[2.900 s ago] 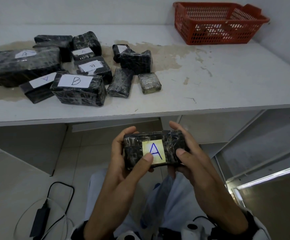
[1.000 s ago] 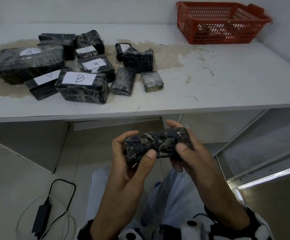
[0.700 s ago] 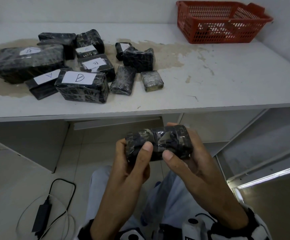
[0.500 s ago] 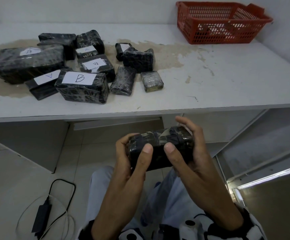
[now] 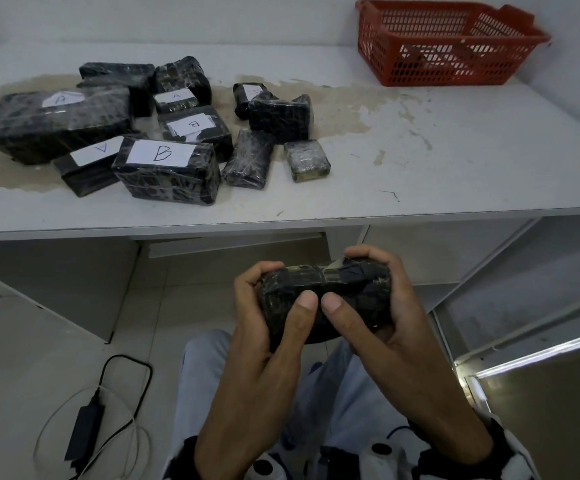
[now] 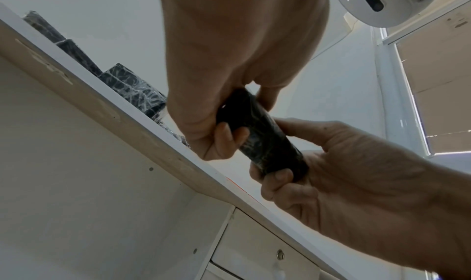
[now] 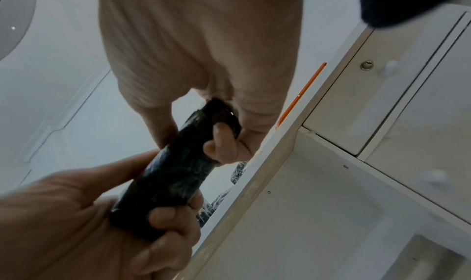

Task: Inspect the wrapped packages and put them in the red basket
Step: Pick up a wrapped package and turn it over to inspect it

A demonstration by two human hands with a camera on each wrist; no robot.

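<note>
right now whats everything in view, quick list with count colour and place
held package: one, black wrap, in both hands below the table edge
packages on table: about eleven, black wrap, one paler, several with white A or B labels, clustered at left
red basket: one, far right corner of table
table: one, white, stained
power adapter: one, black, with cables, on the floor at left
drawers: white, under the table
left hand: grips the package's left end
right hand: grips its right end
</note>
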